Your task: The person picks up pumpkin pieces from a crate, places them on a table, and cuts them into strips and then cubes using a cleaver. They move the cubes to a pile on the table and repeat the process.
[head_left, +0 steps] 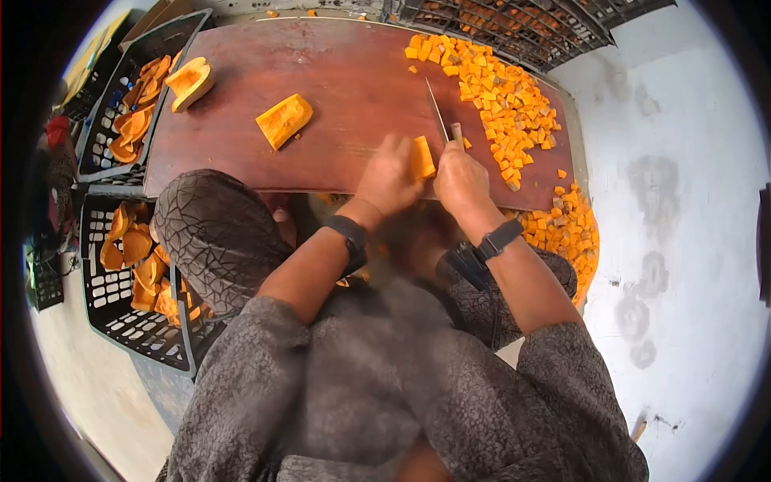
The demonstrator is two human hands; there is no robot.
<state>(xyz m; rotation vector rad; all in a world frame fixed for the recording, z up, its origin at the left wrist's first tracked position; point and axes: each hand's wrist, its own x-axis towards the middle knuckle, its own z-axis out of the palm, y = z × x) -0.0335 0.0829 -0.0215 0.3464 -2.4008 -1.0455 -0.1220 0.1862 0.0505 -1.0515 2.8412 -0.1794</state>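
Note:
My right hand is closed around the handle of a knife, whose narrow blade points up toward the far edge of the board. Beside it, my left hand, slightly blurred, grips a peeled orange pumpkin piece near the board's front edge. A small cut bit lies by the knife. A larger pumpkin chunk rests further left on the red-brown board. At the far left corner sits a hollowed pumpkin section.
Pumpkin cubes are heaped along the board's right side, with more cubes below its edge. Black crates with large pumpkin pieces stand at left. Another black crate is at the back, near a white wall.

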